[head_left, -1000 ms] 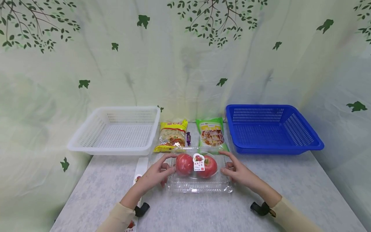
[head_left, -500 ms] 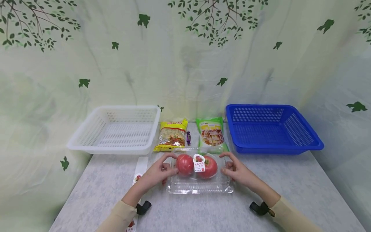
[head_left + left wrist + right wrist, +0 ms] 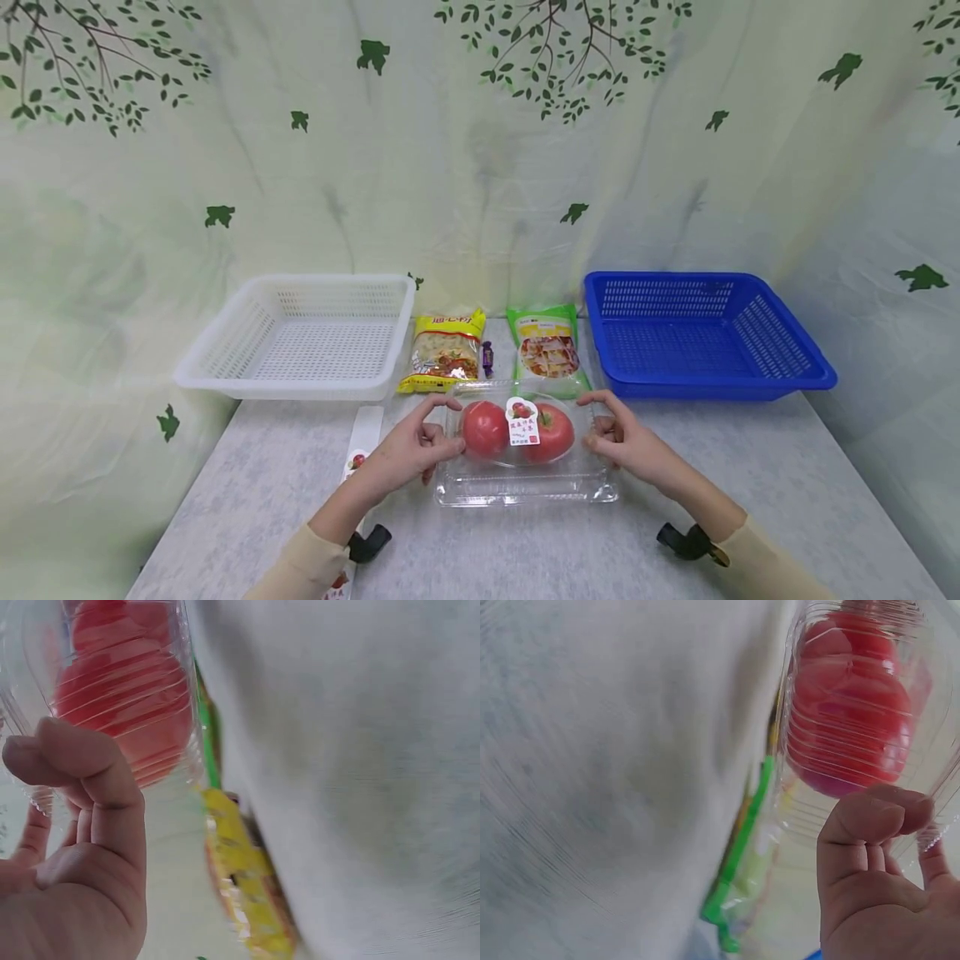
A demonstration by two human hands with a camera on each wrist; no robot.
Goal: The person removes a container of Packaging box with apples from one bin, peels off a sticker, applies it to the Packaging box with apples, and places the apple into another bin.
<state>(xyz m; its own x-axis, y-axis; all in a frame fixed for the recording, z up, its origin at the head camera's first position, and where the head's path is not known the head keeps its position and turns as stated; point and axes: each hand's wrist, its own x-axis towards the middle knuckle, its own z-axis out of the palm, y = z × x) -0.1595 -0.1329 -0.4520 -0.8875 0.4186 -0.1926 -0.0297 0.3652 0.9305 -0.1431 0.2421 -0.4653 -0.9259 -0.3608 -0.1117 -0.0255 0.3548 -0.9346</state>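
Observation:
A clear plastic clamshell box [image 3: 525, 492] is held between my two hands in the middle of the head view. Inside lie two red tomatoes [image 3: 483, 431], and a white label [image 3: 522, 422] with red print sits on the lid. My left hand [image 3: 408, 446] pinches the box's left side with curled fingers and thumb. At the opposite side, my right hand [image 3: 630, 442] grips the edge the same way. Both wrist views show ribbed plastic in front of the tomatoes, with thumb and fingers [image 3: 82, 757] bent at the box's edge.
A white basket [image 3: 292, 387] stands at the back left, a blue basket [image 3: 720, 390] at the back right. Between them lie a yellow food bag [image 3: 446, 350], a purple wrapped candy [image 3: 488, 360] and a green food bag [image 3: 549, 350]. A white printed strip [image 3: 365, 433] lies under my left forearm.
The clamshell box has shifted slightly to the right and looks a little larger in the head view. My right hand has moved right with it; my left hand has barely moved.

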